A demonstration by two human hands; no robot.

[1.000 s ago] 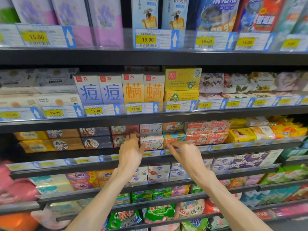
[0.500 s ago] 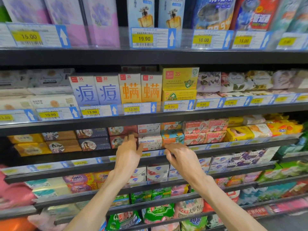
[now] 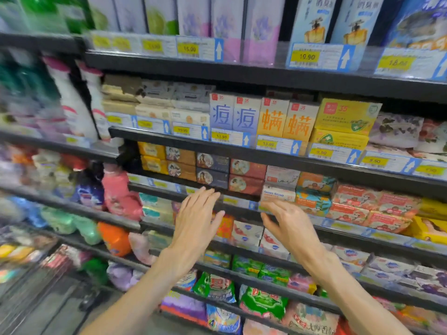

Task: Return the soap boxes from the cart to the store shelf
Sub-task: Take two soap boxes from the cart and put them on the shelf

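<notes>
A white Goat Soap box [image 3: 277, 194] stands on the store shelf [image 3: 242, 209] beside dark red soap boxes [image 3: 246, 176] and orange-teal ones [image 3: 313, 193]. My left hand [image 3: 197, 220] hovers with straight fingers in front of the shelf rail, just below the dark boxes, holding nothing. My right hand [image 3: 289, 224] is spread and relaxed just below the white box, also holding nothing. The cart [image 3: 36, 281] shows blurred at the lower left.
Shelves above carry blue and orange upright boxes [image 3: 263, 117] and price tags [image 3: 278, 143]. Lower shelves hold soap packs and green bags [image 3: 263, 302]. Bottles and pouches fill the bay at left [image 3: 72, 117].
Both hands have drawn back from the soap boxes toward me and opened. The camera has swung left, bringing the left bay and the cart into view.
</notes>
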